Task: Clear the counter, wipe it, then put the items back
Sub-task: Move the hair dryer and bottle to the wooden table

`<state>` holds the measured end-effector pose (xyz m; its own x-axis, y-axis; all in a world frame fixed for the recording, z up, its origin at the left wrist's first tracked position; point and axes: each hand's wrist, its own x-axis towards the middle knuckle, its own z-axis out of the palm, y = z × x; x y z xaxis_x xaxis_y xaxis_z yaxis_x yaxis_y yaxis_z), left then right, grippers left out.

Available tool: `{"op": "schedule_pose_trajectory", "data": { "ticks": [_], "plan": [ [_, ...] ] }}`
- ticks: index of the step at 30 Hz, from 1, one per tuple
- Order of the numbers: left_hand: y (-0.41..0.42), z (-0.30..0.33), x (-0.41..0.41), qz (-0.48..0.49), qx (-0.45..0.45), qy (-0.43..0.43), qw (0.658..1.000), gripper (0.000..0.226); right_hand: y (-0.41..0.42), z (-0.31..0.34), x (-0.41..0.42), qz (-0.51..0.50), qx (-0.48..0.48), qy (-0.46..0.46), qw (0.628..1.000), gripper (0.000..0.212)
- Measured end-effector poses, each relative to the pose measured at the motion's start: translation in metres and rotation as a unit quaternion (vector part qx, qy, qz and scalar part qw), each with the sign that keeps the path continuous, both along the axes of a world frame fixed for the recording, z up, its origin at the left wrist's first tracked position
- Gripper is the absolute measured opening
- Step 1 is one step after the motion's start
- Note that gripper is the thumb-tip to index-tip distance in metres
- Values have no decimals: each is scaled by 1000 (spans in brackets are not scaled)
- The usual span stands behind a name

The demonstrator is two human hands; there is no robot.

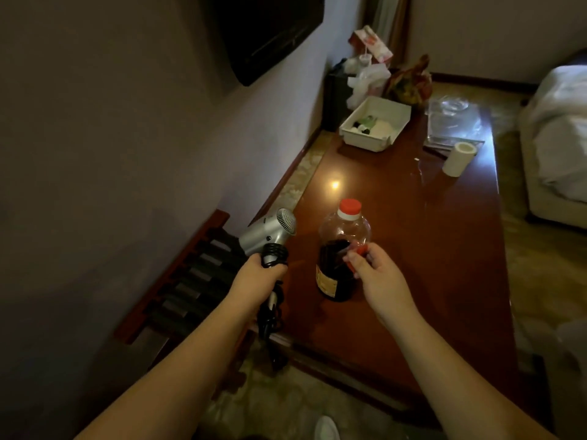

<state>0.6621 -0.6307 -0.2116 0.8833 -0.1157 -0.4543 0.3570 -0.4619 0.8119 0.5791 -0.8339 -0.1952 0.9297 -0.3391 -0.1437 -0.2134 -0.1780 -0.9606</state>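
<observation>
My left hand point(259, 269) grips the handle of a silver hair dryer point(270, 235), held in the air over the counter's left edge; its black cord hangs down below my wrist. A clear bottle point(341, 246) with a red cap and dark liquid in its lower half stands on the glossy wooden counter point(413, 236). My right hand point(371, 268) is at the bottle's right side, fingers pinched on a small red object at the bottle's label; whether it grips the bottle itself I cannot tell.
Farther along the counter are a white tray point(374, 123) with small items, a white paper roll point(459, 158) and clear plastic packets point(454, 122). Bags and a bin point(365, 77) stand at the far end. A slatted luggage rack point(190, 281) is at the left, a bed point(556, 138) at the right.
</observation>
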Motion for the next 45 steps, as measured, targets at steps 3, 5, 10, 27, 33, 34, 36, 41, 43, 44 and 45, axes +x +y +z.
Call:
{"op": "schedule_pose_trajectory", "data": {
  "ticks": [3, 5, 10, 27, 33, 34, 36, 41, 43, 44, 45],
  "plan": [
    [-38, -21, 45, -35, 50, -3, 998, 31, -32, -13, 34, -31, 19, 0, 999, 16],
    [-59, -34, 73, -58, 73, -7, 996, 34, -48, -21, 57, -46, 30, 1, 998, 15],
    [-105, -71, 135, -115, 154, -28, 981, 38, -83, -41, 116, -71, 48, 9, 996, 15],
    [-203, -142, 249, -150, 252, -98, 951, 57, -160, -90, 243, -105, -15, -3, 994, 10],
    [-221, -145, 278, -160, 270, -113, 943, 58, -169, -96, 272, -119, -46, -12, 992, 13],
    [-223, -144, 282, -162, 274, -113, 941, 58, -170, -96, 275, -119, -51, -13, 991, 11],
    [-224, -143, 288, -170, 284, -109, 937, 58, -171, -97, 279, -119, -61, -16, 991, 9],
    [-222, -139, 293, -190, 293, -107, 931, 57, -176, -95, 281, -116, -150, 8, 982, 27],
    [-221, -135, 290, -188, 295, -102, 931, 62, -177, -93, 279, -106, -175, 15, 979, 30],
    [-220, -133, 288, -187, 294, -99, 932, 64, -177, -92, 277, -103, -177, 18, 979, 30],
    [-217, -131, 286, -185, 290, -97, 934, 65, -177, -90, 274, -104, -175, 23, 979, 32]
  ]
}}
